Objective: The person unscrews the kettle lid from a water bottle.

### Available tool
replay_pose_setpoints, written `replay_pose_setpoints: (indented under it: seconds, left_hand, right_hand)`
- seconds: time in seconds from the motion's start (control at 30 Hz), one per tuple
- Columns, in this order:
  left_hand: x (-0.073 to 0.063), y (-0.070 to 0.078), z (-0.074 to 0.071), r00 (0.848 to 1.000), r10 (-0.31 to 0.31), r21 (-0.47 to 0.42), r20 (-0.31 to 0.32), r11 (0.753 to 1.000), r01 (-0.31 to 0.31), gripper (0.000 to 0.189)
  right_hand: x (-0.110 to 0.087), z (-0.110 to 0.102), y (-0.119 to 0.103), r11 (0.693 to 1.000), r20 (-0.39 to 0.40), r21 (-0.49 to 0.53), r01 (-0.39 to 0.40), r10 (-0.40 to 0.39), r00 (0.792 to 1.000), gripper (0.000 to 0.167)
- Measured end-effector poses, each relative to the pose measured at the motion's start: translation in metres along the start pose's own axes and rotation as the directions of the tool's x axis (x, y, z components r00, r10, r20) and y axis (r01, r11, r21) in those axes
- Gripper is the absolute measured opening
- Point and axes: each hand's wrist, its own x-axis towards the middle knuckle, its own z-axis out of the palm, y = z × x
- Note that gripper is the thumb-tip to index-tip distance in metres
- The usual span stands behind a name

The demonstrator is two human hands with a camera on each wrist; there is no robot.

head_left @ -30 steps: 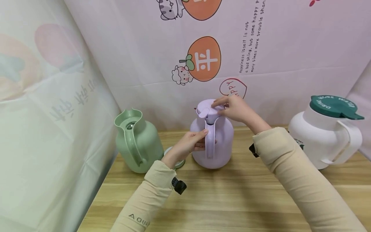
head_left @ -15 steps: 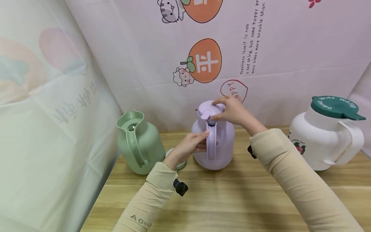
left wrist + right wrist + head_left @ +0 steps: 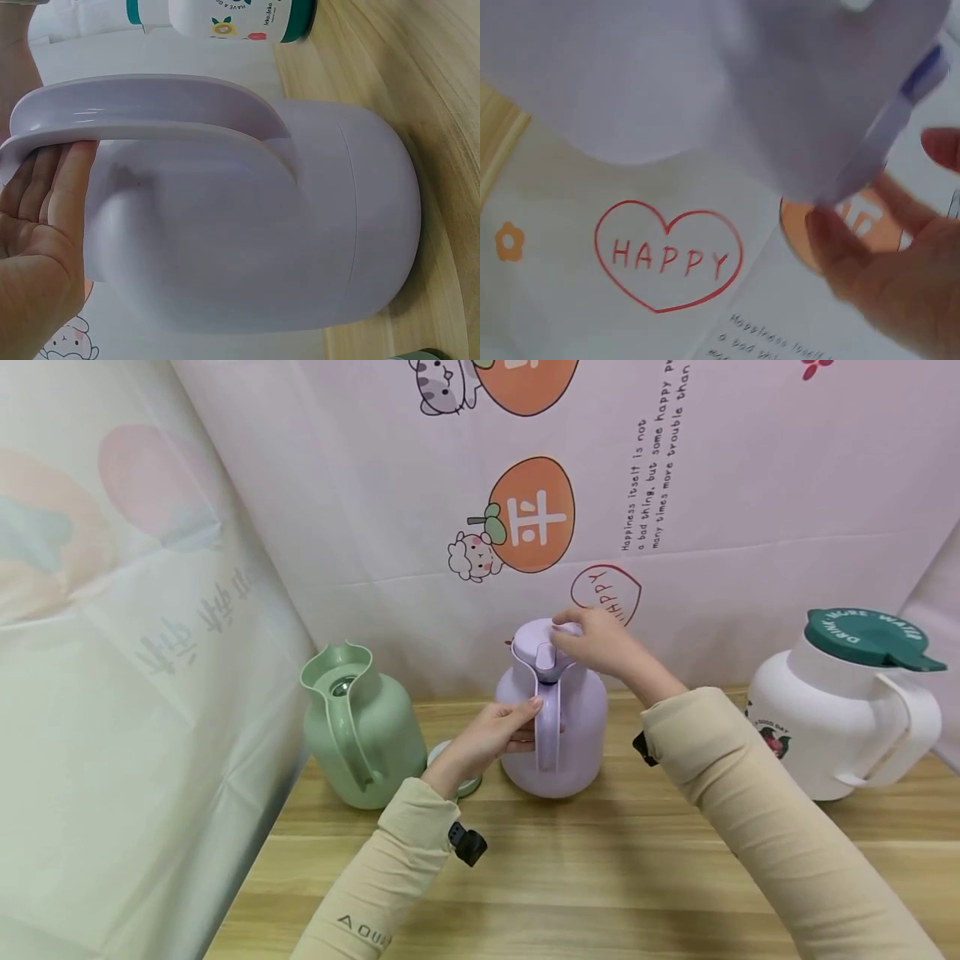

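A lilac thermos jug [image 3: 577,735] stands upright on the wooden table, its handle towards me. My left hand [image 3: 495,732] grips the handle [image 3: 548,727], thumb laid over it and fingers passing behind; in the left wrist view the fingers [image 3: 52,180] run under the handle. On top sits the jug's round lilac lid [image 3: 531,637], its small tab [image 3: 546,656] lined up with the handle. My right hand [image 3: 600,642] holds the lid at its right side, fingers bent over the top and edge. The right wrist view shows blurred fingertips [image 3: 826,221] at the lid's edge.
A lidless green thermos jug [image 3: 382,735] stands to the left. A round pale piece with a green rim [image 3: 469,787] lies partly hidden behind my left wrist. At the right is a white jug [image 3: 817,718] with a dark green lid [image 3: 862,635]. A printed cloth [image 3: 390,527] hangs close behind.
My right hand has turned the lid: its tab, earlier pointing left of the handle, has swung right and now lines up with it. The left hand keeps its grip on the handle.
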Motion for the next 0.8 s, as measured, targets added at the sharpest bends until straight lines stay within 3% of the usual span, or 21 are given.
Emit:
replay_pose_setpoints:
  seconds: [0.13,0.3,0.5,0.67,0.8]
  left_hand:
    - [0.001,-0.001,0.0,1.0,-0.008,0.011,-0.014,1.0,0.008,0.048]
    - [0.001,-0.001,0.0,1.0,-0.015,0.017,-0.02,1.0,0.015,0.049]
    - [0.0,-0.001,0.001,1.0,0.001,0.01,-0.004,1.0,-0.001,0.049]
    - [0.0,0.0,0.0,1.0,0.001,0.007,-0.001,1.0,-0.001,0.049]
    - [0.0,-0.001,0.001,1.0,0.007,0.005,-0.001,1.0,-0.007,0.049]
  right_hand:
    - [-0.003,0.011,-0.011,0.991,-0.071,-0.114,-0.075,0.067,0.995,0.07]
    - [-0.002,0.017,-0.013,0.985,-0.064,-0.164,-0.059,0.049,0.997,0.075]
    - [0.0,0.006,-0.006,0.996,0.012,-0.086,0.005,-0.004,1.0,0.068]
    - [-0.001,-0.002,0.004,1.0,0.013,-0.017,0.002,-0.001,1.0,0.067]
    - [-0.001,-0.006,0.015,0.999,0.029,0.015,0.045,-0.046,0.999,0.061]
